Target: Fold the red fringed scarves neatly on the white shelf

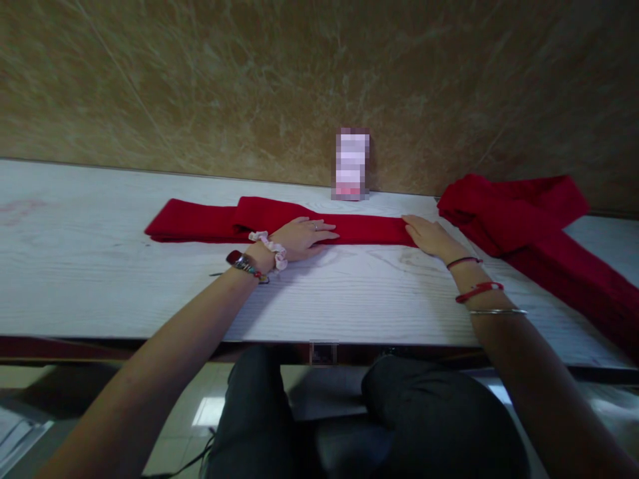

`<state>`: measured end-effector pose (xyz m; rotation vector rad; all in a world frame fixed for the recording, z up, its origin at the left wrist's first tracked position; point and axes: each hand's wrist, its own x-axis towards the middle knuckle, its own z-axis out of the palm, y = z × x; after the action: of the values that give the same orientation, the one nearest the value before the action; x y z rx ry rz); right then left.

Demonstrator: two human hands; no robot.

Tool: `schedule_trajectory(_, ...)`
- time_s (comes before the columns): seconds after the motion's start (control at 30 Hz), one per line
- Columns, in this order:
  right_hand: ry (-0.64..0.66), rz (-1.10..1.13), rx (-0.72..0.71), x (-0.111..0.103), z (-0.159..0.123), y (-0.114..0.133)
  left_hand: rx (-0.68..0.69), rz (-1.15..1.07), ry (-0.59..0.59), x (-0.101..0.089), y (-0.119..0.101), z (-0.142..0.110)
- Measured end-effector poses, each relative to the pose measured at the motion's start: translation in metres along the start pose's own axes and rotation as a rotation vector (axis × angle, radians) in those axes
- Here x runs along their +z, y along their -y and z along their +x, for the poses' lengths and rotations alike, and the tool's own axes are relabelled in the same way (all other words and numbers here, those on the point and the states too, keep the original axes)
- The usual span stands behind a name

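A long red cloth (367,228), folded into a narrow flat strip, lies across the white wood-grain table (349,299). Its left part is doubled over, with a raised fold near the left hand. My left hand (299,238) rests on the middle of the strip, palm down with the fingers stretched to the right. At the strip's right end, my right hand (426,235) lies with its fingertips on the cloth; the fingers are extended, and part of them faces away from me.
A second red cloth (514,216) lies loosely crossed at the right, trailing over the table toward the front edge. Against the brown marbled wall (224,86) leans a phone (352,163) with a blurred screen. My legs are under the table's front edge.
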<state>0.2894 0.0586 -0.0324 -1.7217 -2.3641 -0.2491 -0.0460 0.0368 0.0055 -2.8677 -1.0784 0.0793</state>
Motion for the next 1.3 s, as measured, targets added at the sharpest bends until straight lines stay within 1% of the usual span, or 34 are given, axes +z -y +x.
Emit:
schedule_trajectory(0.07,-0.028,-0.032,0.046,-0.005,-0.005,-0.01,0.005,0.0,-0.009,0.0,0.0,0.0)
schedule_trajectory(0.13,-0.107,-0.041,0.049,-0.012,-0.004,-0.007,0.017,0.0,-0.035,0.0,0.0,0.0)
schedule_trajectory(0.2,-0.21,0.011,-0.022,-0.02,0.002,0.011,0.036,-0.007,-0.082,-0.001,0.0,0.001)
schedule_trajectory(0.27,-0.263,0.117,-0.175,-0.027,0.008,0.039,0.036,-0.007,-0.137,-0.001,0.001,0.001)
schedule_trajectory(0.33,-0.23,0.195,-0.353,-0.029,0.011,0.067,0.014,0.008,-0.183,-0.001,0.002,0.002)
schedule_trajectory(0.37,-0.198,0.203,-0.419,-0.03,0.012,0.079,0.0,0.019,-0.2,0.0,0.002,0.002)
schedule_trajectory(0.4,-0.162,0.195,-0.469,-0.029,0.012,0.088,-0.009,0.029,-0.214,0.0,0.002,0.003)
schedule_trajectory(0.47,-0.105,0.156,-0.509,-0.027,0.011,0.097,-0.01,0.041,-0.226,0.0,0.001,0.003)
schedule_trajectory(0.7,-0.067,0.099,-0.509,-0.025,0.007,0.088,-0.023,0.054,-0.192,-0.006,-0.002,0.002)
schedule_trajectory(0.9,-0.036,0.032,-0.522,-0.031,0.007,0.092,-0.041,0.111,-0.192,-0.007,-0.002,0.001)
schedule_trajectory(1.07,-0.04,0.008,-0.514,-0.033,0.004,0.093,-0.083,0.192,-0.171,-0.009,-0.005,0.0)
schedule_trajectory(1.3,-0.041,-0.066,-0.445,-0.032,0.003,0.093,-0.128,0.227,-0.24,-0.009,-0.009,0.002)
